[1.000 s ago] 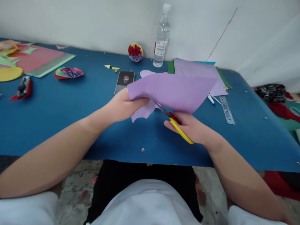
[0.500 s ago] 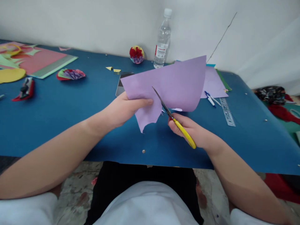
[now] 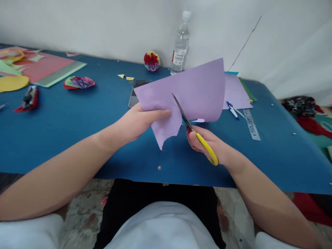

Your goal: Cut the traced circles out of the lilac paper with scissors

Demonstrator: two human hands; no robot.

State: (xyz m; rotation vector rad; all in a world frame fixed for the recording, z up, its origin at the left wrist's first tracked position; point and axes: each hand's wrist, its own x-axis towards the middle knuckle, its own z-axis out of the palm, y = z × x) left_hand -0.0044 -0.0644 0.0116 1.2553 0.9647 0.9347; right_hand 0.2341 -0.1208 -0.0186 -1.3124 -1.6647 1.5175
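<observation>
Paper (image 3: 202,93) in left hand (image 3: 137,121), thumb (image 3: 159,114) uppermost

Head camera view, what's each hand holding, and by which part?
The left hand holds the purple sheet by its left side; the right hand holds the scissors by their handles.

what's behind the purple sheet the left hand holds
A phone and stacked paper poke out from behind the purple sheet; their covered parts and anything fully hidden can't be seen.

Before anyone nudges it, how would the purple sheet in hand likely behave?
The purple sheet probably flexes yet springs back, curving as it stands out from the left hand. It's likely light, looking thin. Its narrow lower corner could crumple.
</observation>
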